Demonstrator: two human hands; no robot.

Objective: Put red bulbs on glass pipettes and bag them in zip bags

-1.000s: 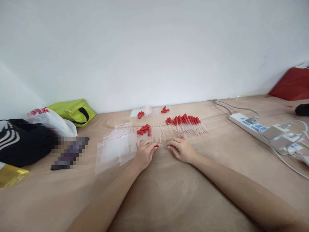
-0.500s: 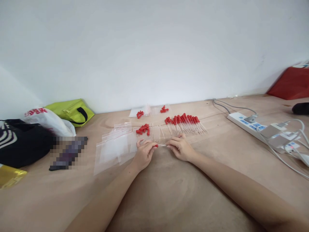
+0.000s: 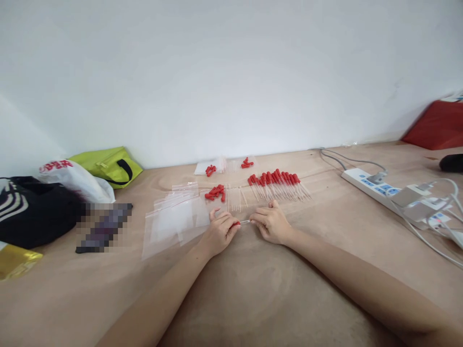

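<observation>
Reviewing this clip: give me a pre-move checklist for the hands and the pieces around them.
1. Left hand pinches a red bulb: ok.
2. Right hand holds the clear tube: ok.
3. Tube fully seated in the bulb: cannot tell; fingers cover the joint.
4. Loose red bulbs near the left hand: ok, just beyond it.
5. Row of capped tubes apart from the right hand: ok, lying beyond it.
6. Power strip away from both hands: ok.

Plain indoor work corner: wooden tabletop [image 3: 253,294], white wall [image 3: 231,77], power strip [image 3: 378,190], lime-green bag [image 3: 108,165]
</observation>
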